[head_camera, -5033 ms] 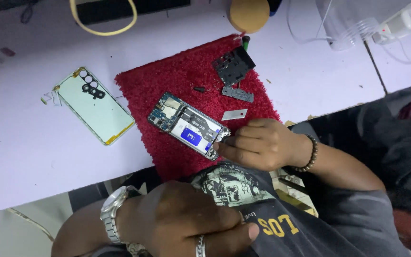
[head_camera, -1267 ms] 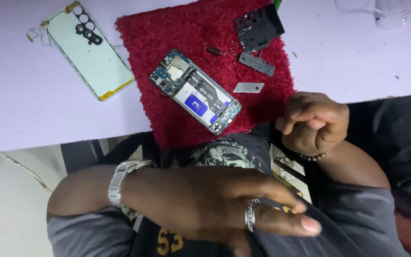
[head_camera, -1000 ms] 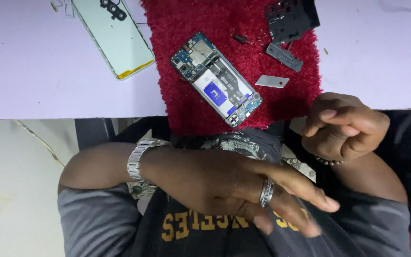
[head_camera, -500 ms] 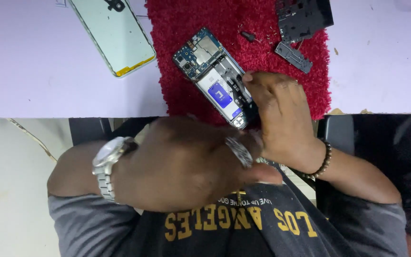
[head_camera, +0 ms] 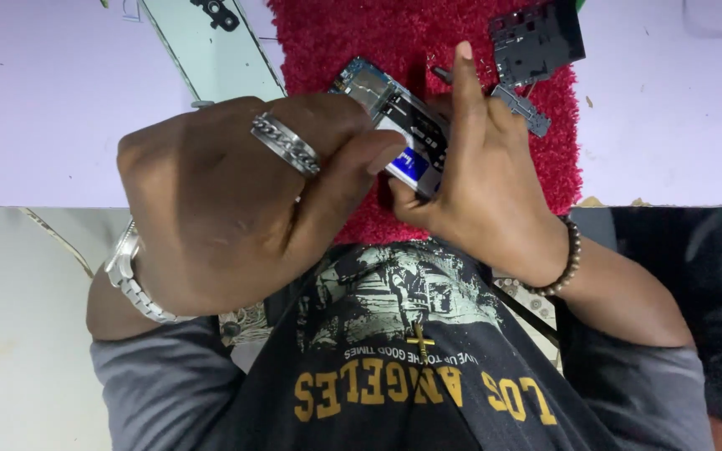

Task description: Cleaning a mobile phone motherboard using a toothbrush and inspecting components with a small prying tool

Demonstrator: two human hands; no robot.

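Pale lilac bench (head_camera: 52, 108) carries a red mat (head_camera: 336, 33), where an opened phone (head_camera: 399, 125) lies. Both hands pinch it: the left hand (head_camera: 236, 200) grips its near edge with thumb and fingers, the right hand (head_camera: 470, 184) clasps its lower end, forefinger raised. A black cover plate (head_camera: 541, 42) lies nearby.

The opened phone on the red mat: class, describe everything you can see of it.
The opened phone lies slantwise on the red mat, back cover off. Its insides show: a greenish board part at the upper end, dark metal shielding and a blue-and-white label over the middle. The left hand covers its near side, thumb on the label; the right hand grips its lower end, so that part is hidden.
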